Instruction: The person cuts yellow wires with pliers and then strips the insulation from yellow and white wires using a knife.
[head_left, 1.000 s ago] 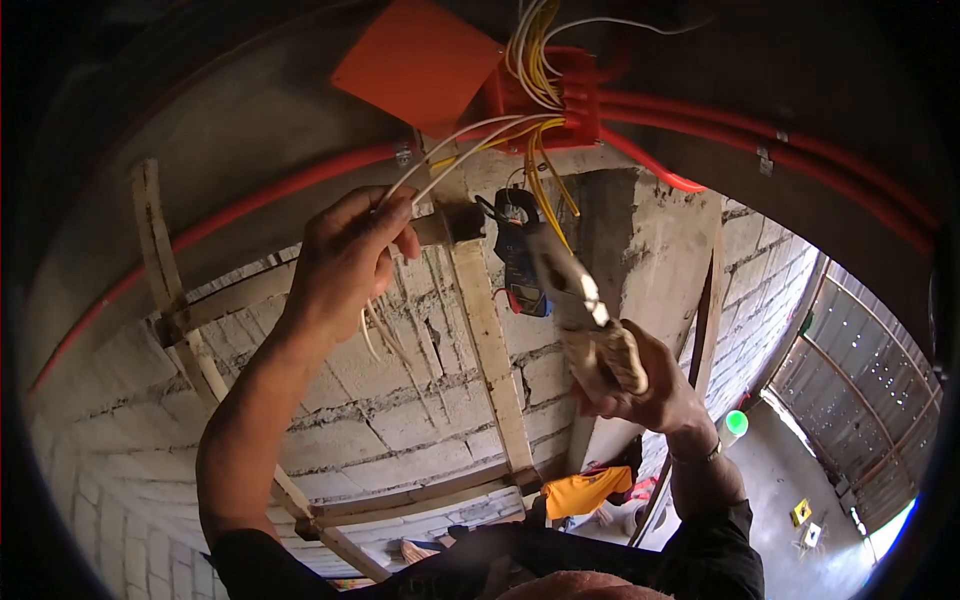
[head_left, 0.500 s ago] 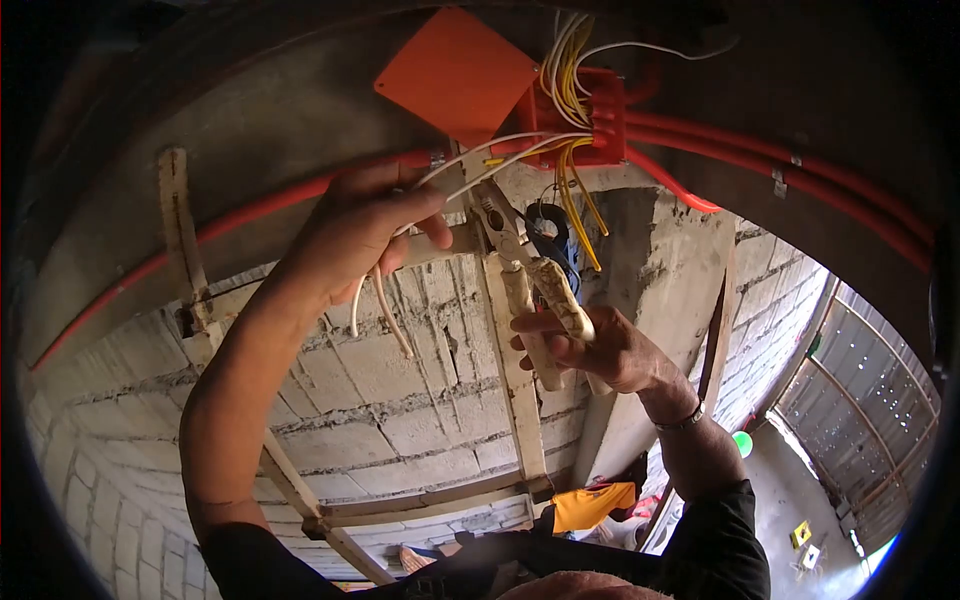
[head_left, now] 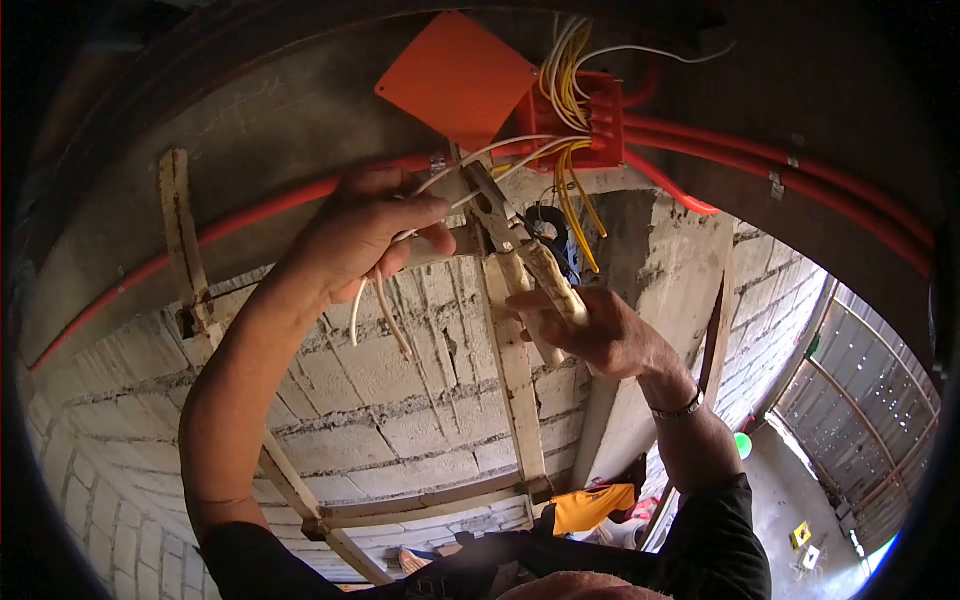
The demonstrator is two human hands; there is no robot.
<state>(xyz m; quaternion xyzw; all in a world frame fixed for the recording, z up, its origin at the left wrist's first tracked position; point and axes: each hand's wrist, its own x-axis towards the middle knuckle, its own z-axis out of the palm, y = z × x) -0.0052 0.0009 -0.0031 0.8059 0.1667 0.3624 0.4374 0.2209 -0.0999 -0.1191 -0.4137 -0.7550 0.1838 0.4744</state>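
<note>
My left hand (head_left: pixel 385 225) pinches two white wires (head_left: pixel 535 140) that run out of an orange junction box (head_left: pixel 602 105). Their loose ends dangle below my fingers. My right hand (head_left: pixel 600 332) is wrapped round the pale, taped handles of a pair of pliers (head_left: pixel 508 228). The pliers' jaws point up and lie right at the lower white wire, between my left fingers and the box. Bundles of yellow wires (head_left: pixel 578 215) hang from the box, and more white and yellow ones curl above it. The box's square orange cover (head_left: pixel 457 78) hangs turned to its left.
Orange conduits (head_left: pixel 760 150) run along the ceiling on both sides of the box. Wooden battens (head_left: pixel 515 385) cross the concrete block wall (head_left: pixel 400 380) below. A dark coil (head_left: pixel 548 232) hangs behind the pliers. Down right are a yellow cloth (head_left: pixel 592 507) and corrugated sheeting (head_left: pixel 860 370).
My right hand has lifted the pliers up and slightly left, so the jaws now meet the lower white wire. The handles have drawn closer together. My left hand has barely moved.
</note>
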